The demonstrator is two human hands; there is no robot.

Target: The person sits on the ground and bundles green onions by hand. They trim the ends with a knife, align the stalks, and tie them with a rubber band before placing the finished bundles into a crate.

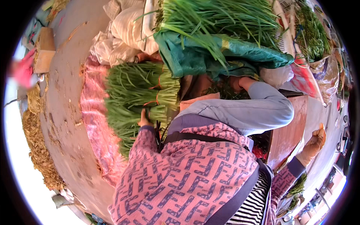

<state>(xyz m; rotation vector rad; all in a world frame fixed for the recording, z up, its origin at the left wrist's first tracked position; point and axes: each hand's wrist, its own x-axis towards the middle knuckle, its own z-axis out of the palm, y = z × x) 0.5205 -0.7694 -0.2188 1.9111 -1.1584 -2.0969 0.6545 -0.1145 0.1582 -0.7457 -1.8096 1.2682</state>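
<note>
My left hand [144, 119] is on a bundle of long green leaf vegetables, like garlic chives [157, 114], with its thumb up and its fingers hidden behind the leaves. More tied bundles [140, 81] lie beside it, their pale stem ends pointing right and orange-red ties around them. They rest on a pink woven sheet [94, 112]. My right hand [313, 143] is out to the right, raised beside a brown wooden board [289, 126]; no object shows in it, but its fingers' closure is unclear. Loose green leaves [219, 19] are heaped ahead, over a green woven sheet [197, 59].
White sacks [129, 28] stand at the upper left. Another heap of greens [312, 33] is at the upper right. A wooden block [45, 50] and dry plant waste [39, 152] lie along the left side. A blurred pink thing shows at the far left edge.
</note>
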